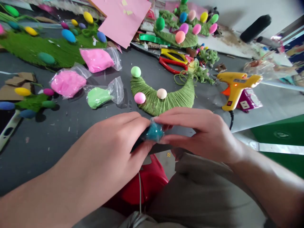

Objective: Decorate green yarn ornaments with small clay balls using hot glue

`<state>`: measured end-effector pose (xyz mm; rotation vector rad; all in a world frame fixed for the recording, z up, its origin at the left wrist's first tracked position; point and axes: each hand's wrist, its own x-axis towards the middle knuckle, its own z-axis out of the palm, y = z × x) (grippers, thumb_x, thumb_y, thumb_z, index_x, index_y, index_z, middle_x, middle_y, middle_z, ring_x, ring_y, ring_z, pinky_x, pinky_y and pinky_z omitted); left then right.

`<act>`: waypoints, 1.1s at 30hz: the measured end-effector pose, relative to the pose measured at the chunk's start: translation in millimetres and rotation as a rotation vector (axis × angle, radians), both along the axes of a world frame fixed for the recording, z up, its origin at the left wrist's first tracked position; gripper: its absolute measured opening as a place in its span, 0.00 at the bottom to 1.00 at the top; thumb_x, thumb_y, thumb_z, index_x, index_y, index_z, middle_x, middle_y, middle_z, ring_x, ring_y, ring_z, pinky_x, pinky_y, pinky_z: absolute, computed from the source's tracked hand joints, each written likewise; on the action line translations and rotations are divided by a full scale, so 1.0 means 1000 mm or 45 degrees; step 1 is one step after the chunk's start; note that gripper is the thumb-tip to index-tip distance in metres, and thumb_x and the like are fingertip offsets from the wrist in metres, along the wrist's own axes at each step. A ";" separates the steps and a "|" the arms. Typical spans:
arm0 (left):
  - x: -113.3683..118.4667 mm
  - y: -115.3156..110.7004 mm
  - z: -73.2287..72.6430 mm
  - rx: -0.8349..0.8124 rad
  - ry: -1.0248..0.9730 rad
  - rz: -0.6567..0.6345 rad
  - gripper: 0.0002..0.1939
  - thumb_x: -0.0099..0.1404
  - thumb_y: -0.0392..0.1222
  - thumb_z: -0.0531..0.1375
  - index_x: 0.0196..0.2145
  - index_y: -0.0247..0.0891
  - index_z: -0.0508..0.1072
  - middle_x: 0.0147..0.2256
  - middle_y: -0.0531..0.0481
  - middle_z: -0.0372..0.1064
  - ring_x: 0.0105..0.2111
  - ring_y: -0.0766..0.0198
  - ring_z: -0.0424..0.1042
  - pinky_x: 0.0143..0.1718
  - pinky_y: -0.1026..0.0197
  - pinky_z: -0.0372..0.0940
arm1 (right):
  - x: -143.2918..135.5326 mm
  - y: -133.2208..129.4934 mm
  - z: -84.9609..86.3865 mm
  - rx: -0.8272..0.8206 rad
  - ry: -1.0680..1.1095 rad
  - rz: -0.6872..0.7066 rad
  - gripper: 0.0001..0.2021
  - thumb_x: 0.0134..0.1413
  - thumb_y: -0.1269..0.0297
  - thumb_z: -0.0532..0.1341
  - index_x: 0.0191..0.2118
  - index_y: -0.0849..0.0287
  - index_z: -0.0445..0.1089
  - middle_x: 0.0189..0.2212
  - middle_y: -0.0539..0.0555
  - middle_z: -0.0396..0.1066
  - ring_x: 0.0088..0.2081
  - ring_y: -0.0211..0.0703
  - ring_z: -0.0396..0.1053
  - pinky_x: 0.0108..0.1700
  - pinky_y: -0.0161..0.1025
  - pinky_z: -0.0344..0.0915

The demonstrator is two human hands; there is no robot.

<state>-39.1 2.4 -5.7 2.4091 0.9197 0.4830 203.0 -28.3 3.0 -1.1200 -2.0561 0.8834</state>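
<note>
on the counter (42, 155), my landmark is the green yarn crescent (166, 103), which bears a pale green ball (136, 72) on its left tip, and a pink ball (140, 98) and a cream ball (161, 93) along its curve. well to its left lie a yellow egg (22, 91) and a green leafy piece (29, 103). between those and the crescent are three clear bags: one of pink clay (68, 83), beyond it another of brighter pink clay (97, 60), and nearest the crescent one of green clay (98, 97). just in front of the crescent, my left hand (111, 145) has its fingers curled around a small blue bag (155, 131), pinching it near its end. my right hand (201, 134) meets it from the right, fingers bent, with the fingertips touching the same bag. behind the crescent lie red-handled scissors (173, 64) and yellow-handled scissors (174, 55), with a pink sheet (123, 22) farther back to the left. to the right of the crescent a yellow glue gun (234, 84) with a small lit light rests against a purple box (250, 99).
</note>
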 end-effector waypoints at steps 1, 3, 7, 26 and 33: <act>0.002 0.003 0.002 0.014 -0.015 0.012 0.05 0.72 0.41 0.59 0.38 0.44 0.75 0.41 0.49 0.78 0.34 0.57 0.76 0.32 0.56 0.61 | 0.000 0.001 0.002 0.004 -0.008 -0.028 0.14 0.62 0.63 0.71 0.53 0.51 0.80 0.47 0.54 0.81 0.45 0.44 0.79 0.50 0.42 0.78; 0.006 0.006 0.005 0.064 -0.020 0.023 0.07 0.73 0.41 0.58 0.36 0.43 0.75 0.38 0.50 0.78 0.32 0.59 0.75 0.32 0.57 0.60 | 0.000 0.002 0.006 0.005 -0.031 -0.083 0.13 0.61 0.62 0.71 0.52 0.50 0.80 0.46 0.53 0.82 0.45 0.46 0.78 0.50 0.44 0.78; 0.010 0.008 0.014 0.181 -0.021 0.040 0.09 0.73 0.39 0.60 0.32 0.41 0.73 0.32 0.52 0.73 0.29 0.63 0.71 0.32 0.60 0.58 | 0.000 0.002 0.015 0.068 -0.057 -0.110 0.12 0.61 0.60 0.71 0.50 0.50 0.81 0.46 0.52 0.81 0.45 0.46 0.78 0.47 0.44 0.78; 0.021 0.012 0.013 0.030 -0.042 0.101 0.08 0.69 0.45 0.64 0.33 0.41 0.78 0.29 0.52 0.76 0.25 0.62 0.70 0.27 0.60 0.54 | 0.006 0.000 0.012 0.146 -0.216 -0.162 0.05 0.68 0.61 0.64 0.42 0.52 0.78 0.41 0.54 0.75 0.39 0.43 0.72 0.43 0.42 0.73; 0.018 0.012 0.017 0.054 -0.072 0.133 0.06 0.69 0.45 0.66 0.36 0.42 0.78 0.28 0.54 0.74 0.25 0.63 0.70 0.26 0.61 0.51 | 0.013 -0.001 0.018 0.102 -0.144 -0.187 0.06 0.66 0.59 0.67 0.45 0.51 0.80 0.41 0.54 0.77 0.38 0.44 0.72 0.40 0.43 0.73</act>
